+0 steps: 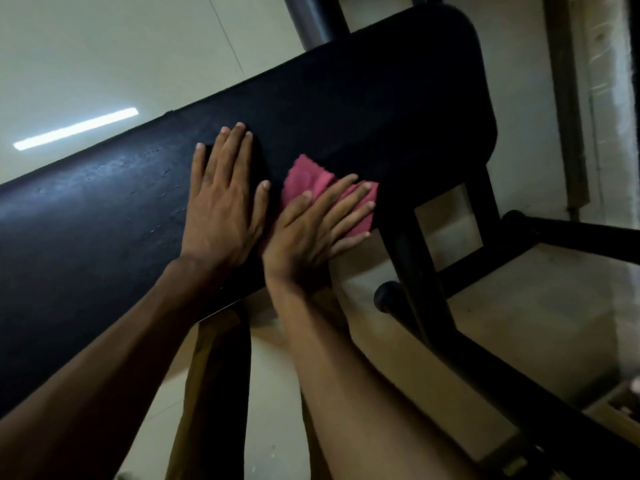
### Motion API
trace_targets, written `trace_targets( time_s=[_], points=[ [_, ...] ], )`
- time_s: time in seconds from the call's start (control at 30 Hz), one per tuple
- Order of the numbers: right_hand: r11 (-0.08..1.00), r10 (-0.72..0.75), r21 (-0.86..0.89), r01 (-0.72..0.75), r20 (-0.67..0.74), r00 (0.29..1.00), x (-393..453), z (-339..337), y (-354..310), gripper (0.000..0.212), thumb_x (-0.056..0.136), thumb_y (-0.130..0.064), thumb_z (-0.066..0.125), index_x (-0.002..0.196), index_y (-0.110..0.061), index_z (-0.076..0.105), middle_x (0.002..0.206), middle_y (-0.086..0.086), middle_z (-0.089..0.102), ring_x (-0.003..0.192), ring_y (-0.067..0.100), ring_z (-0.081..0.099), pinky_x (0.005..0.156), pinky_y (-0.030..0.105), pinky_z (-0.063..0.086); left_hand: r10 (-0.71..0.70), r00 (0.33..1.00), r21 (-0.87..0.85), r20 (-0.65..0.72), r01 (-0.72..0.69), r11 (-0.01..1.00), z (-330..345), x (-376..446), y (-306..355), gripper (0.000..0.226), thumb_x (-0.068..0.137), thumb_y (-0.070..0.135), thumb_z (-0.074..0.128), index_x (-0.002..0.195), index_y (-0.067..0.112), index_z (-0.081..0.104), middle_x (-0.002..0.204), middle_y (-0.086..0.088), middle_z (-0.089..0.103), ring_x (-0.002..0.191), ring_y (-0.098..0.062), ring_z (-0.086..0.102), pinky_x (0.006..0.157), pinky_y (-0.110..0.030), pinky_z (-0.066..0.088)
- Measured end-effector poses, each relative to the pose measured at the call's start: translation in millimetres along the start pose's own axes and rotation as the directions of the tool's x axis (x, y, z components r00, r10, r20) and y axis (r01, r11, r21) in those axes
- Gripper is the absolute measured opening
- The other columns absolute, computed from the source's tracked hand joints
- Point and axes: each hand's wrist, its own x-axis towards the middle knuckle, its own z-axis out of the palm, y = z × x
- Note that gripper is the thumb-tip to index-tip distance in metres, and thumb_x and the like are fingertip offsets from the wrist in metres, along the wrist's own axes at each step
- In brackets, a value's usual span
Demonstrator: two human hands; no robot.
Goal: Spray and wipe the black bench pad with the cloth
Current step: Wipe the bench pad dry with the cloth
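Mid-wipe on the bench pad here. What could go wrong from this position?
The pink cloth sits at the near edge of the black bench pad, with the right hand flat on it and fingers past the edge; another stroke that way could push it off. The left hand rests flat on the pad and may smudge it. No spray bottle is in view.
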Motion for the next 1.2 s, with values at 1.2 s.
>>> trace_targets(
  time_s=[1.2],
  points=[
    [0.618, -0.726, -0.070, 0.783, 0.330, 0.603, 74.2, -24.8, 37.4, 0.063, 0.104, -0.043, 0.027, 0.161, -0.017, 0.016, 0.169, 0.011, 0.012, 0.156, 0.028, 0.008, 0.123, 0.058, 0.006, -0.281, 0.958, 0.105, -0.055, 0.285, 0.953, 3.4, -50.2, -20.9, 0.069, 0.105, 0.039, 0.031, 0.159, 0.001, 0.011, 0.167, -0.021, 0.012, 0.157, -0.030, 0.001, 0.126, -0.050, -0.007]
  ],
)
